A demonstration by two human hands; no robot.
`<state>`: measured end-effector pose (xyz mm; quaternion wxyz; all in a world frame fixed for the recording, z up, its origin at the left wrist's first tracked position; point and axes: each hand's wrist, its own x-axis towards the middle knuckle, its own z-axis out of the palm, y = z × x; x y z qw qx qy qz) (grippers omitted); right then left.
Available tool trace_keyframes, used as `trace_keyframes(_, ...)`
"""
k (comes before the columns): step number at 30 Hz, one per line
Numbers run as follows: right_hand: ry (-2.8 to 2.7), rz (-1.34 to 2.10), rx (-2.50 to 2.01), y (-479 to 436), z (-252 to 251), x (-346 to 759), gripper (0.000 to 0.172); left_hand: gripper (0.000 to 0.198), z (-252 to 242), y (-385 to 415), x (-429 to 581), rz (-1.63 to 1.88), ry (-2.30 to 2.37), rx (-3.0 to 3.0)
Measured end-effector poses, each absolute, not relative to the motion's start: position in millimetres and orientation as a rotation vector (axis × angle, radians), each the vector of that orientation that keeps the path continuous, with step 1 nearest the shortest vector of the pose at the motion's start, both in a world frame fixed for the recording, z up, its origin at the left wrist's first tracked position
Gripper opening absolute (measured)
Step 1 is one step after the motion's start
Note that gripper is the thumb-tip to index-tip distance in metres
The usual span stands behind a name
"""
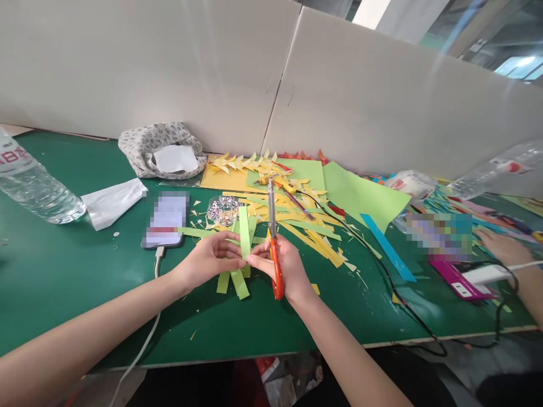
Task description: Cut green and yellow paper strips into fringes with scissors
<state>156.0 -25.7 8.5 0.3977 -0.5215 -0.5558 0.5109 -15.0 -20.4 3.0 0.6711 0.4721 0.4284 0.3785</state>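
A light green paper strip (245, 229) stands upright between my hands, above more green strips (240, 284) on the table. My left hand (210, 257) pinches its lower end between thumb and fingers. From the other side, the thumb of my right hand (291, 270) meets the same end. Orange-handled scissors (277, 271) rest in my right hand, blades pointing away from me and looking closed. Beyond them lies a pile of yellow and green paper strips (314, 229), with a yellow glue gun (285, 184) on top.
A charging phone (166, 217) lies left of my hands, near a water bottle (38, 186) and a cloth pouch (136, 150). A black cable (382, 271) crosses the right side. Another person's hand (496, 246) is beside a magenta power strip (460, 281). A partition (148, 68) stands behind.
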Motion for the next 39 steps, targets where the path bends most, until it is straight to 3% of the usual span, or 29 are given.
trace_keyframes(10,-1.677,1.028,-1.544,-13.5,10.2,173.8,0.018,0.041,6.1,-18.0,-19.7,0.855,0.997,1.144)
trace_keyframes(15,-1.858,0.066,-1.952,18.0,19.7,216.3,0.014,0.043,4.2,-17.2,-19.4,0.85,1.072,1.327)
trace_keyframes(18,-2.092,-0.196,-2.1,31.6,22.0,239.2,0.02,0.041,0.9,-17.2,-19.1,0.949,1.098,1.464)
trace_keyframes(23,-2.252,-0.233,-2.119,38.3,18.0,252.2,0.033,0.032,4.8,-20.1,-18.5,1.119,1.103,1.472)
trace_keyframes(26,-2.336,-0.287,-2.073,36.9,15.0,249.7,0.036,0.014,8.7,-22.6,-18.5,1.026,1.131,1.482)
trace_keyframes(30,-2.358,-0.368,-2.03,33.7,14.5,245.8,0.031,0.014,8.2,-22.7,-18.2,1.107,1.132,1.499)
trace_keyframes(32,-2.331,-0.406,-2.03,32.3,16.9,245.1,0.027,0.026,7.6,-21.8,-18.2,1.156,1.116,1.469)
trace_keyframes(35,-2.182,-0.449,-2.052,30.4,23.3,244.0,0.023,0.016,9.2,-21.8,-18.8,1.074,1.11,1.427)
trace_keyframes(39,-1.818,-0.276,-2.005,27.2,31.8,238.7,0.013,0.024,13.0,-24.0,-18.8,0.992,1.066,1.381)
